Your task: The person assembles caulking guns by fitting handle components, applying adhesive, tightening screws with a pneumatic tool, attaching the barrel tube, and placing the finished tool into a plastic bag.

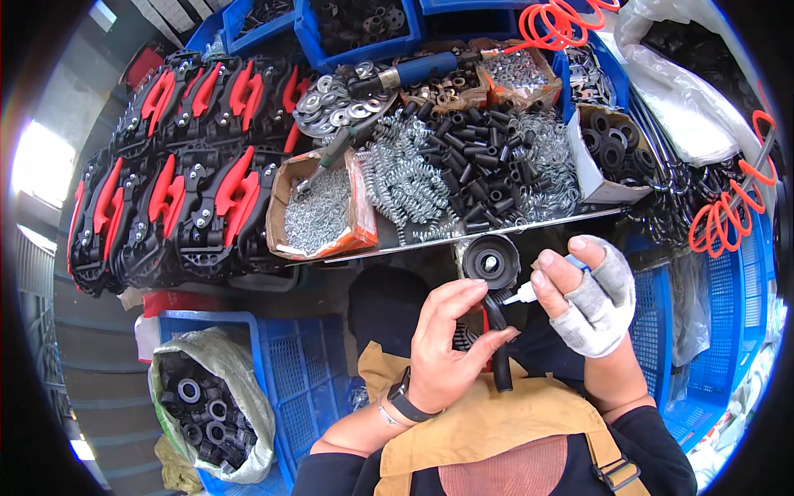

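Observation:
My left hand, bare with a dark band at the wrist, curls around a black bent tube in front of my tan apron. My right hand wears a grey-white glove with the fingertips exposed. It grips a small white squeeze bottle, whose narrow tip points left at the upper end of the tube. Whether the tip touches the tube I cannot tell. Just beyond my hands sits a round black cup-shaped part with a light metal piece at its middle.
On the bench lie piles of springs and black sleeves, beside a carton of small screws. Black-and-red assemblies stack at left. Blue crates flank me, with a sack of black parts at left. Red coiled hoses hang at right.

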Tool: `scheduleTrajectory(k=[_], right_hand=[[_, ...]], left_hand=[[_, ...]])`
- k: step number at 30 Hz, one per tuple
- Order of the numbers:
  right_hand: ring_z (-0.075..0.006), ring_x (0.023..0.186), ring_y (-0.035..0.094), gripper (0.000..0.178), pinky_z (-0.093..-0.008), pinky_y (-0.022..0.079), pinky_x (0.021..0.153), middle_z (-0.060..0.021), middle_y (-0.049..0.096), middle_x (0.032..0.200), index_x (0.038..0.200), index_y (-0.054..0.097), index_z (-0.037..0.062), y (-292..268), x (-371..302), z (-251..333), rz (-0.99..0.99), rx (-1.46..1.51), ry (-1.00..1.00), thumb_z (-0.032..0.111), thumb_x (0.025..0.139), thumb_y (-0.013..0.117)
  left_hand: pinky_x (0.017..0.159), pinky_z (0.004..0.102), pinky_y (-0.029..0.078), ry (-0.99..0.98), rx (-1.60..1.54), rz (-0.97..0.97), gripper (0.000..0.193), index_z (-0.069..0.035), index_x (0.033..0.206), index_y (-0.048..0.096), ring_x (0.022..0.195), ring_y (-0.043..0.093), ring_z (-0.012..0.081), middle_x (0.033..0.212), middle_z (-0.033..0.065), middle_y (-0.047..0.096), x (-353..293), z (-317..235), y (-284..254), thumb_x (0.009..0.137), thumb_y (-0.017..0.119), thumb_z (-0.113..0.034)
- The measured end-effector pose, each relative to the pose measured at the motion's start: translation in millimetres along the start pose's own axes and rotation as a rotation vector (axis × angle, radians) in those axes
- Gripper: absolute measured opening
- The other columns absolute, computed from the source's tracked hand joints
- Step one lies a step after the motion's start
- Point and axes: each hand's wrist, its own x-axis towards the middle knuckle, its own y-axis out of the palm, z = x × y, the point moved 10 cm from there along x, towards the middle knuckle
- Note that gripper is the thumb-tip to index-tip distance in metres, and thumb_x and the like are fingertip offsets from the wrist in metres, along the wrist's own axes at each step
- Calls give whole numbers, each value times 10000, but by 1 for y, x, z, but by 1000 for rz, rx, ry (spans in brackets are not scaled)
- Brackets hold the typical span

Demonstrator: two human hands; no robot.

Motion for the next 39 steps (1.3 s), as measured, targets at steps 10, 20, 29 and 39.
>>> scheduleTrajectory(k=[10,20,29,39], right_hand=[[-269,1039,544,229,-396,544,688,-53,615,1039,877,652,97,-2,0,2,19,-53,-5,52,660,709],[-260,1033,555,212,-382,551,689,-32,620,1024,876,653,119,-3,0,3,17,-12,-26,59,678,694],[-269,1040,563,274,-374,545,707,-41,625,1051,899,655,91,2,5,-3,56,26,37,64,631,706],[-296,815,641,342,-335,489,756,-134,668,841,996,634,25,199,65,-18,731,899,368,191,701,684]], left_hand=[[817,299,494,-282,-446,-25,498,13,1142,504,938,591,184,1068,125,564,-6,31,5,723,766,-48],[714,255,495,-625,-944,56,306,-15,1059,504,791,566,96,918,39,574,-19,55,33,876,649,-214],[718,262,495,-592,-917,24,338,0,1070,498,767,582,115,893,57,593,-18,58,27,882,637,-244],[788,280,496,-544,-918,-108,346,-14,1155,486,876,586,120,978,62,601,-24,65,10,881,633,-165]])
